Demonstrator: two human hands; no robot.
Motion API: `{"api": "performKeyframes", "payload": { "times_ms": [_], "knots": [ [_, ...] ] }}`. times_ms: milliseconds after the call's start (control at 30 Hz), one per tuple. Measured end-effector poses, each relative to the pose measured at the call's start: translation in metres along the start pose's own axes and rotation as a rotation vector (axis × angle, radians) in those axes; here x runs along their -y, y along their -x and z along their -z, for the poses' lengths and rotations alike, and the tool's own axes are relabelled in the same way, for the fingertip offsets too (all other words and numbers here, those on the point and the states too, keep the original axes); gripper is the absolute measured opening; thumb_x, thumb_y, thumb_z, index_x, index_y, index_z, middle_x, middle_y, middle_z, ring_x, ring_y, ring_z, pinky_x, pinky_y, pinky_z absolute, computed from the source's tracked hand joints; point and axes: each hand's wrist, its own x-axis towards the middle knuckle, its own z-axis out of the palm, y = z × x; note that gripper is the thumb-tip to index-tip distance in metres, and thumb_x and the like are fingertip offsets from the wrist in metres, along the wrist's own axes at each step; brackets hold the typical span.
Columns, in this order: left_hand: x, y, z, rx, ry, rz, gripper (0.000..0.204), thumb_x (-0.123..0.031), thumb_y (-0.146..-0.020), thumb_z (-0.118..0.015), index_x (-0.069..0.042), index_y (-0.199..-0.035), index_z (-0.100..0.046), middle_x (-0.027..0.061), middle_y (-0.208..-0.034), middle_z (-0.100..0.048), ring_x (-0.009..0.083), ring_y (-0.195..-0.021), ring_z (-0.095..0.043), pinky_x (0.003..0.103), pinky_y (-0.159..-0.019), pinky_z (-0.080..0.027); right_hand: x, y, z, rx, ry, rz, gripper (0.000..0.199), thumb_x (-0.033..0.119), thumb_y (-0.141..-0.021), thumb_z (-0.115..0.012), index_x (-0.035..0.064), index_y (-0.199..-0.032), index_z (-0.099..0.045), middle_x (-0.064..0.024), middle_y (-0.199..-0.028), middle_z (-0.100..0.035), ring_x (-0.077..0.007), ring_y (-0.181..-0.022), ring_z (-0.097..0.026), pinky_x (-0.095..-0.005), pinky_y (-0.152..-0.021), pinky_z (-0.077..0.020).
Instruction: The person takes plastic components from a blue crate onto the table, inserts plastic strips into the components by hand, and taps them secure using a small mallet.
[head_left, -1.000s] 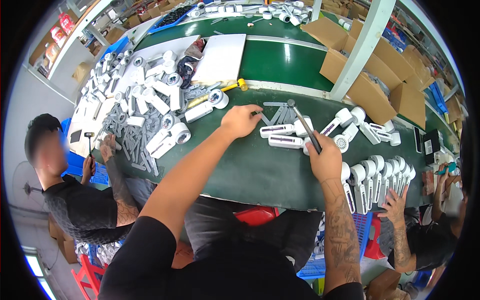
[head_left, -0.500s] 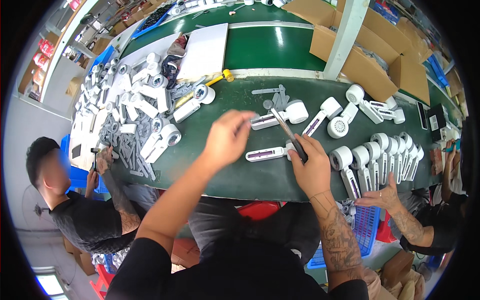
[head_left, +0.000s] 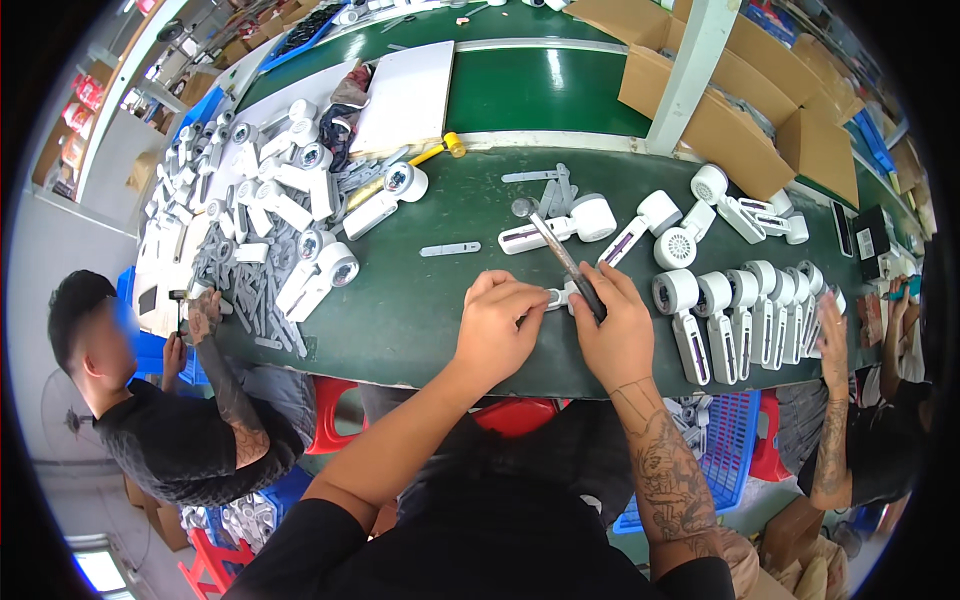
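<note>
My left hand (head_left: 500, 328) is closed around a white handheld fan low on the green table; only a small part of the fan (head_left: 558, 297) shows between my hands. In my right hand (head_left: 617, 330) is a hammer (head_left: 560, 250), gripped by its dark handle, its round metal head pointing up and away to the left. Just beyond the hammer lies another white fan (head_left: 592, 218) with a dark slot in its handle. A loose grey strip (head_left: 450, 249) rests left of that fan, and several more grey strips (head_left: 563, 188) lie behind it.
White fans (head_left: 700, 345) stand in a row at right, with a co-worker's hand (head_left: 832, 340) beside them. Left, fans and grey strips (head_left: 260, 285) are heaped near another person holding a hammer. A yellow mallet (head_left: 453, 146) and an open cardboard box (head_left: 720, 130) are farther back.
My left hand has come down and right onto the fan near my right hand. A grey strip now shows where that hand was. The co-worker's hand at right moved up along the row.
</note>
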Motion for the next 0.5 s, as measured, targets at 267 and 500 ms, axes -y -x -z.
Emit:
{"api": "performKeyframes", "payload": {
  "times_ms": [267,500],
  "knots": [
    [0.01,-0.003,-0.002,0.059,0.221,0.196,0.009,-0.004,-0.091,-0.082,-0.003,-0.099,-0.082,0.0109,-0.104,-0.083,0.0303,-0.102,-0.077,0.041,-0.094,-0.06,-0.004,0.003,0.011,-0.024,0.015,0.138,0.041,0.018,-0.099,-0.077,0.0074,-0.139,-0.073,-0.0203,-0.141,-0.07,-0.0397,-0.12,-0.073,-0.0435,-0.095,-0.0609],
    [0.017,-0.002,0.002,0.164,0.369,0.351,0.013,-0.005,-0.094,-0.084,0.002,-0.104,-0.08,0.0155,-0.11,-0.083,0.0247,-0.102,-0.081,0.035,-0.092,-0.063,0.012,0.062,0.08,0.289,-0.138,-0.118,0.038,0.011,-0.107,-0.065,0.0006,-0.144,-0.065,-0.0283,-0.132,-0.072,-0.0465,-0.118,-0.072,-0.0445,-0.097,-0.0582]
  ]
}}
